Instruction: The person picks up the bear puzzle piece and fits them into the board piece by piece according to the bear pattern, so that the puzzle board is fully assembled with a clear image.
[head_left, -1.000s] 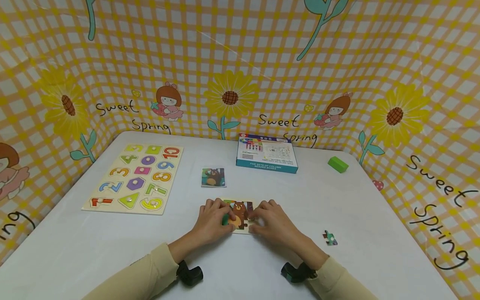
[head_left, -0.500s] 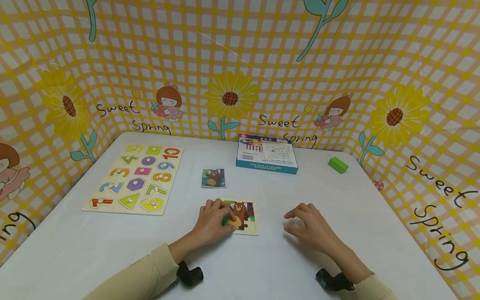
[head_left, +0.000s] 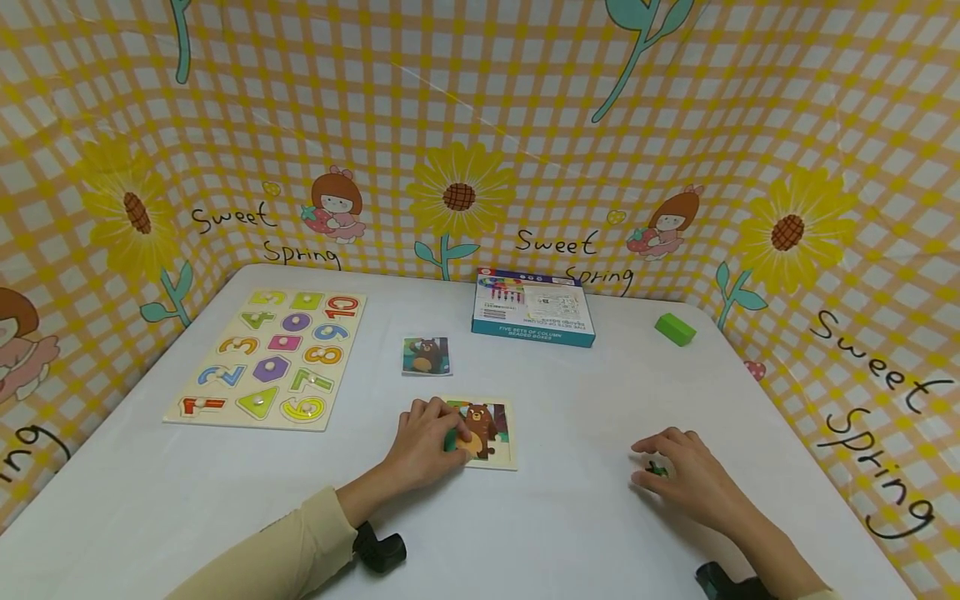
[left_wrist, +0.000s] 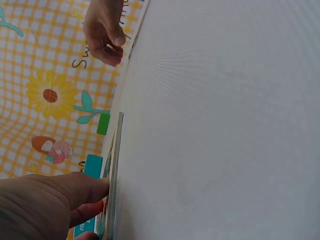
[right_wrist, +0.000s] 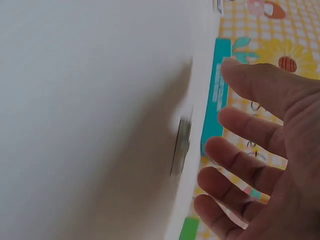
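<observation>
A small wooden jigsaw puzzle (head_left: 504, 433) with a brown bear lies in its frame on the white table. My left hand (head_left: 427, 442) holds its left part, thumb near the bottom and fingers curled over the picture; they cover that side. In the left wrist view, the thumb (left_wrist: 95, 189) touches the board. Over at the right, my right hand (head_left: 690, 479) hovers around a loose puzzle piece (head_left: 657, 469), its thumb and fingers spread and apart from it. The right wrist view shows that piece (right_wrist: 181, 147) on the table, blurred, beyond the fingertips.
A bear picture card (head_left: 427, 356) lies behind the puzzle. To the left is a number-and-shape peg board (head_left: 337, 379). A flat teal-edged box (head_left: 534, 310) stands at the back, and a green block (head_left: 676, 329) at the back right. Patterned cloth (head_left: 480, 108) surrounds the table.
My right hand has left the puzzle's right edge and moved right to the loose piece, its fingers spread. My left hand has stayed on the puzzle.
</observation>
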